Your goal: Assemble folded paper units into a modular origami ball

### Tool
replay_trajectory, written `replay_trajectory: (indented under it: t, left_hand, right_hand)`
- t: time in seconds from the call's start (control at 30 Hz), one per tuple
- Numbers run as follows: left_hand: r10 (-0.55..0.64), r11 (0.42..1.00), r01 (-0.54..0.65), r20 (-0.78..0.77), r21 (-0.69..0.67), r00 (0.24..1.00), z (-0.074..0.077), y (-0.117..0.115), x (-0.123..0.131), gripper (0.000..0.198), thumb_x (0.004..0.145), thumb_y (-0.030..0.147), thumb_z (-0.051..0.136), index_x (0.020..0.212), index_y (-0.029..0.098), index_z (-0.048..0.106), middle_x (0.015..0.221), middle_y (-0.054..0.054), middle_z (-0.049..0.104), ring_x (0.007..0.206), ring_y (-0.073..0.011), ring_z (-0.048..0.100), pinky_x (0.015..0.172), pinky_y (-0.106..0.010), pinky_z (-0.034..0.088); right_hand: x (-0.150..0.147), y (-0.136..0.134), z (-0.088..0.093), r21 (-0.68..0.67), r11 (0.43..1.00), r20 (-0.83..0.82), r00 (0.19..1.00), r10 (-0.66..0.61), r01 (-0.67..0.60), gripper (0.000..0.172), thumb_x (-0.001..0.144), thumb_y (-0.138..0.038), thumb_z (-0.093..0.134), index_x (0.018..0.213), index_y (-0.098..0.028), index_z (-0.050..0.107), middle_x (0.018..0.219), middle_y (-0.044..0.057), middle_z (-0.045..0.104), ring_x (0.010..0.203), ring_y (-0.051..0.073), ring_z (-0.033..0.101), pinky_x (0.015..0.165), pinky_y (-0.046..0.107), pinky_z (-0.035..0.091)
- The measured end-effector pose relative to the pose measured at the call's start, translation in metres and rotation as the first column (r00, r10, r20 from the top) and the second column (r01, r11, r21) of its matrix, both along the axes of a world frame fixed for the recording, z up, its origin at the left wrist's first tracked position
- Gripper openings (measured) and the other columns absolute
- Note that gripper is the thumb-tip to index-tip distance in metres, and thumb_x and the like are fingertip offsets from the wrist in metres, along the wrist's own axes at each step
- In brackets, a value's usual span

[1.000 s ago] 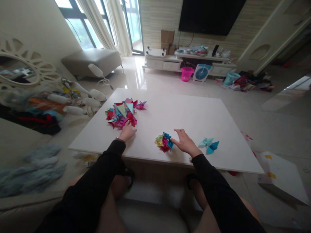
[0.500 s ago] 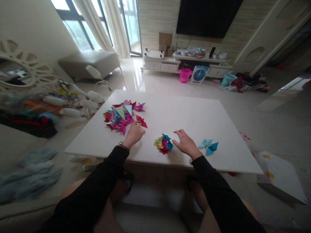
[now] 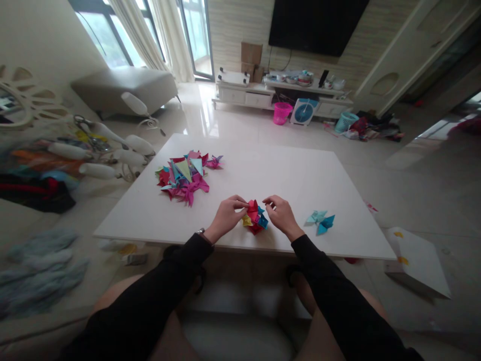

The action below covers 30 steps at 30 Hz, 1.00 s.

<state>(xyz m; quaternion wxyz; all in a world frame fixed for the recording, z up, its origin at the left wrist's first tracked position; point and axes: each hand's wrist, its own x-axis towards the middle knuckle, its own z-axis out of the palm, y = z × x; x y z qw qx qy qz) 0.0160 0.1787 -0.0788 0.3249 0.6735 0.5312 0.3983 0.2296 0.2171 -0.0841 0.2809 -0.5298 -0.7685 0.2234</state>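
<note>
My left hand pinches a red folded paper piece over the upper left of a small multicoloured paper cluster. The cluster shows blue, yellow and dark red pieces near the table's front edge. Just right of it, my right hand has its thumb and fingers apart with nothing between them. A heap of folded paper pieces, mostly pink, red and light blue, lies at the left of the table. To the right of my right hand lie a pale teal piece and a blue piece.
The white table stands before me. A lamp with several white shades is beyond its left edge. A white box sits on the floor at the right. A pink basket and a blue fan stand behind the table.
My left hand has moved right from beside the heap to the cluster, bringing the red piece along. My right hand stays near the cluster's right side. The view has shifted slightly.
</note>
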Motion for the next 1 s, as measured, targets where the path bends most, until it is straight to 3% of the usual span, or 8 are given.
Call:
replay_trajectory:
  t: [0.27,0.4,0.57,0.67,0.8,0.9,1.0]
  left_hand:
    - [-0.035,0.999,0.035,0.055,0.008,0.998,-0.004,-0.005,0.004,0.017,0.083,0.014,0.065,0.086,0.020,0.081,0.091,-0.005,0.074,0.085,-0.0154,0.069,0.078,-0.028,0.058]
    - [-0.043,0.999,0.042,0.080,0.008,0.996,-0.006,-0.004,0.005,0.017,0.083,0.014,0.064,0.086,0.020,0.079,0.095,-0.006,0.073,0.088,-0.0158,0.069,0.081,-0.030,0.059]
    - [0.052,0.998,-0.056,0.144,0.026,0.988,-0.009,-0.003,0.006,0.016,0.079,0.010,0.060,0.086,0.017,0.071,0.106,-0.007,0.066,0.097,-0.0161,0.068,0.080,-0.029,0.061]
    - [0.063,0.997,-0.067,0.121,0.031,0.991,-0.010,-0.004,0.009,0.021,0.077,0.008,0.060,0.095,0.018,0.063,0.104,-0.004,0.063,0.089,-0.0133,0.067,0.073,-0.026,0.059]
    - [0.068,0.998,-0.069,0.159,0.005,0.985,-0.014,-0.005,0.013,0.034,0.078,0.013,0.068,0.107,0.020,0.053,0.110,-0.004,0.062,0.088,-0.0129,0.066,0.069,-0.025,0.057]
    - [0.055,0.998,-0.061,0.150,0.035,0.987,-0.013,-0.007,0.015,0.025,0.080,0.016,0.069,0.100,0.020,0.054,0.105,-0.003,0.060,0.086,-0.0125,0.065,0.068,-0.024,0.056]
    - [0.026,0.989,-0.035,0.063,0.146,0.998,-0.009,-0.010,0.015,0.011,0.085,0.016,0.068,0.091,0.019,0.059,0.096,-0.001,0.057,0.084,-0.0119,0.062,0.070,-0.024,0.055]
  right_hand:
    - [-0.012,-0.010,0.002,-0.040,0.990,-0.081,0.988,0.133,-0.136,0.019,0.091,-0.028,0.058,0.079,-0.020,0.071,0.081,0.003,0.071,0.072,0.016,0.062,0.069,0.028,0.045]
    - [-0.011,-0.011,0.002,-0.051,0.993,-0.112,0.988,0.103,-0.109,0.020,0.090,-0.029,0.059,0.074,-0.020,0.070,0.076,0.003,0.071,0.069,0.016,0.061,0.069,0.028,0.045]
    - [-0.007,-0.006,0.002,-0.092,0.996,-0.257,0.966,-0.023,-0.001,0.023,0.087,-0.035,0.062,0.072,-0.019,0.072,0.071,0.002,0.071,0.066,0.015,0.060,0.069,0.029,0.045]
    - [-0.006,-0.002,0.000,-0.207,0.978,-0.425,0.898,-0.112,0.024,0.023,0.079,-0.040,0.069,0.072,-0.019,0.072,0.070,0.002,0.070,0.065,0.016,0.058,0.065,0.028,0.045]
    - [-0.008,0.001,-0.001,-0.409,0.912,-0.617,0.742,-0.262,-0.017,0.027,0.066,-0.042,0.078,0.073,-0.018,0.069,0.065,0.000,0.066,0.059,0.014,0.055,0.058,0.027,0.043]
    - [-0.011,-0.001,0.000,-0.502,0.863,-0.672,0.650,-0.354,-0.049,0.030,0.060,-0.038,0.082,0.073,-0.019,0.064,0.065,-0.002,0.065,0.057,0.011,0.054,0.056,0.025,0.042]
    - [-0.013,-0.004,0.003,-0.592,0.800,-0.690,0.574,-0.440,-0.097,0.036,0.056,-0.033,0.084,0.079,-0.020,0.060,0.069,-0.003,0.068,0.057,0.010,0.054,0.055,0.023,0.040]
